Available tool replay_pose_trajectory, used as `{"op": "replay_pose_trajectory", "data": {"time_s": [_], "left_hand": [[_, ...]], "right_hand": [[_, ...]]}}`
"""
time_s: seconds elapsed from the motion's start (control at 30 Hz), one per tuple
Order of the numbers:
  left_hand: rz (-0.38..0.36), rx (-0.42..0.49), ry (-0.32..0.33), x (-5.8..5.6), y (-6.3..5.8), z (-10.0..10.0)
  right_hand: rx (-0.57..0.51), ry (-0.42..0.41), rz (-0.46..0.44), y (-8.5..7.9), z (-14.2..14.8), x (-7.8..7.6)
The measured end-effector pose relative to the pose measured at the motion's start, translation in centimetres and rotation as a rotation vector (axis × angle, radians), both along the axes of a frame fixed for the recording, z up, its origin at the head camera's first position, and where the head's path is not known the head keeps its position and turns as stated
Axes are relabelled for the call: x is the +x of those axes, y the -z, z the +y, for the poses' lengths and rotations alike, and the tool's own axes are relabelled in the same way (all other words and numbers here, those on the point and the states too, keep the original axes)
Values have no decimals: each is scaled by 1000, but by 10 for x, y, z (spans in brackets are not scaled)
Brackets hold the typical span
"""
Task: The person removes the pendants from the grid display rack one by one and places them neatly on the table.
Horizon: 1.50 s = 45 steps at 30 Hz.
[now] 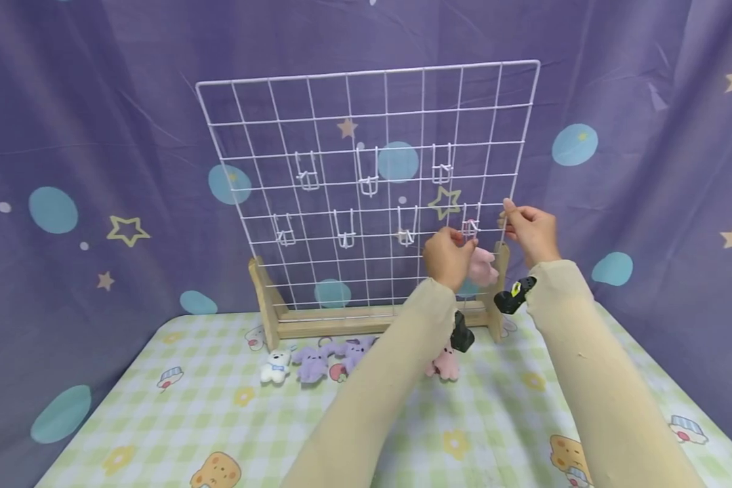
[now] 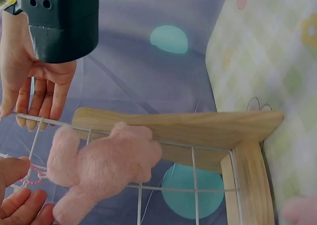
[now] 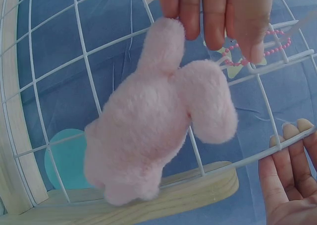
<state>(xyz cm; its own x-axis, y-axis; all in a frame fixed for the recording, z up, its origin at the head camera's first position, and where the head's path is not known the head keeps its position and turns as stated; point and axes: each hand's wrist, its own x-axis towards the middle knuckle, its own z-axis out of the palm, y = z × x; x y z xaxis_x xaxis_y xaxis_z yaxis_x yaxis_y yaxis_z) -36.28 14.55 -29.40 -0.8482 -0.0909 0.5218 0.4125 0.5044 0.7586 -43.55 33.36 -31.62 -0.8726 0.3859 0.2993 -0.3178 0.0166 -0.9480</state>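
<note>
A pink plush toy (image 3: 148, 106) hangs from a pink bead chain (image 3: 285, 44) at a white hook (image 1: 470, 229) on the lower right of the wire grid panel (image 1: 366, 73). My left hand (image 1: 448, 259) is at this chain; the left wrist view shows a gap between thumb and fingers, with beads between them. The right wrist view has its thumb (image 3: 254, 49) overlapping the beads, fingers straight beside the toy. My right hand (image 1: 532, 234) grips the panel's right edge wire, thumb in front and fingers bent behind.
More white hooks (image 1: 369, 186) hang on the panel in two rows. A wooden stand (image 1: 317, 330) supports it on a checked tablecloth (image 1: 177, 420). A white plush bear (image 1: 275, 367), purple plush toys (image 1: 311, 364) and another pink one (image 1: 445, 364) lie before it; my left sleeve partly covers this row.
</note>
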Motion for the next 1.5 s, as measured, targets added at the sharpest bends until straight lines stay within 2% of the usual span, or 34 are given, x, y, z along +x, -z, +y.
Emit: {"op": "replay_pose_trajectory", "data": {"time_s": [0.03,0.07,0.13,0.17,0.23,0.3,0.47,0.63,0.77,0.9,0.93,1.03,1.13,1.17,1.3,1.4,1.5], "left_hand": [[1,17,-5,0,0,1],[-3,35,-10,0,0,1],[-6,59,-25,0,0,3],[-13,64,-31,0,0,4],[-31,68,-42,0,0,6],[-42,59,-57,1,1,7],[-56,40,-78,1,3,13],[-61,68,-96,1,3,16],[-51,82,-120,0,3,18],[-31,83,-129,-1,4,17],[-30,83,-126,-1,5,17],[-36,96,-90,-1,5,16],[-44,95,-53,0,6,17],[-43,94,-45,0,6,17],[-18,102,-25,0,7,19],[5,133,5,1,7,20],[28,163,33,1,7,20]], "right_hand": [[-4,-5,20,13,12,-19],[2,-2,26,16,15,-26],[0,8,59,50,48,-82],[-4,13,82,64,60,-104],[17,38,105,78,71,-126],[-2,35,129,84,76,-136],[1,48,133,83,75,-134],[36,80,113,83,73,-131],[49,63,91,79,69,-126],[2,20,25,59,53,-97],[-16,-3,-2,45,45,-78],[-46,-20,-10,36,38,-63],[-29,-17,15,43,46,-75],[-4,6,46,56,54,-92],[10,29,113,73,67,-117],[15,46,130,78,70,-124],[26,63,124,79,69,-124]]}}
